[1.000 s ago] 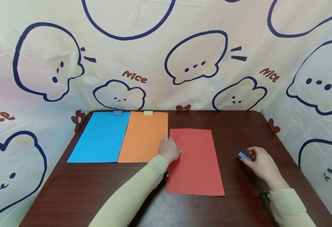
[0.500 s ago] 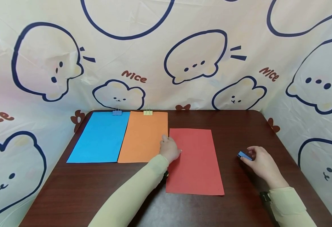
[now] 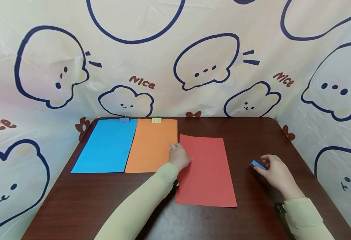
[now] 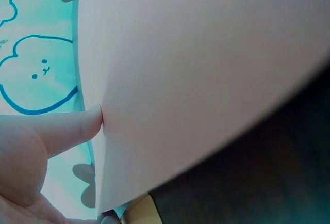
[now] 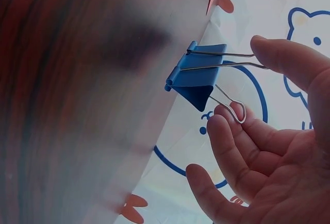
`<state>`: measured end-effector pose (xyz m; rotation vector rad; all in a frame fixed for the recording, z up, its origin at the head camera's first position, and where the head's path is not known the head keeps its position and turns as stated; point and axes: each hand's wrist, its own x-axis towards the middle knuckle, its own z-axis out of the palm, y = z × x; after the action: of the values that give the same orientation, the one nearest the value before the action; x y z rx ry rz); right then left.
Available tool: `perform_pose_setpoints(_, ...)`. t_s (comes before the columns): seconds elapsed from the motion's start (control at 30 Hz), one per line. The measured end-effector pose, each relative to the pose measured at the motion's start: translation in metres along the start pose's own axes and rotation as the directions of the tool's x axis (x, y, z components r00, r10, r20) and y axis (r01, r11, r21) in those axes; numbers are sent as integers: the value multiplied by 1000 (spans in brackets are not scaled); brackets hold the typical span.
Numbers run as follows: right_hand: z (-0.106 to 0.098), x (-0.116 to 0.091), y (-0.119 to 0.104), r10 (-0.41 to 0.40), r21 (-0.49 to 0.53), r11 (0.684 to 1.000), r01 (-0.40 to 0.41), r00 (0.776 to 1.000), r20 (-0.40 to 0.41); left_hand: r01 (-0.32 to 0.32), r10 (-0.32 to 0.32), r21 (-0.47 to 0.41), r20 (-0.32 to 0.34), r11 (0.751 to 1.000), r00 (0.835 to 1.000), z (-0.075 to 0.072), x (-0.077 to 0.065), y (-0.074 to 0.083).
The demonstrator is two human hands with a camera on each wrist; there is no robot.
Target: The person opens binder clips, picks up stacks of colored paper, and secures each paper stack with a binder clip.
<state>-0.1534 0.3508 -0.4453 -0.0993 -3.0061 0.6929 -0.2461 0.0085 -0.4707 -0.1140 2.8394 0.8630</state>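
Note:
My left hand (image 3: pixel 179 158) pinches the left edge of a red paper sheet (image 3: pixel 208 176), thumb on its upper face. In the left wrist view the thumb (image 4: pixel 77 131) presses into the pale-looking sheet (image 4: pixel 201 69), which bows up off the table; the other fingers are mostly hidden. Over the table's right side, my right hand (image 3: pixel 278 173) holds a blue binder clip (image 3: pixel 257 165). Seen from the right wrist, thumb and fingers (image 5: pixel 227 146) grip the wire handles of the clip (image 5: pixel 201 72), and nothing sits in its mouth.
Blue paper (image 3: pixel 105 146) and orange paper (image 3: pixel 153 143) lie side by side at the back left. A blue binder clip (image 3: pixel 124 120) and a yellow one (image 3: pixel 156 120) sit on their far edges. A printed cloth (image 3: pixel 205 20) encloses the dark wooden table (image 3: pixel 127 196).
The red sheet's far left corner has risen slightly. Both hands have stayed almost where they were.

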Motion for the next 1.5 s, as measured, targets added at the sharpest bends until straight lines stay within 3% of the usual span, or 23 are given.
perform_pose_setpoints(0.33,2,0,1,-22,1,1000,22,1000,-7,-14,15,-68,15,998,1000,0,9,-8)
perform_pose_setpoints(0.63,5,0,-3,-46,9,999,46,998,-35,-23,36,-250,50,968,998,-14,6,-15)
perform_pose_setpoints(1.2,10,7,-14,-106,27,994,108,992,-69,-104,111,-266,11,958,994,-21,10,-26)
perform_pose_setpoints(1.5,13,18,-26,-154,45,987,156,987,-53,-97,110,-262,39,960,993,-23,13,-33)
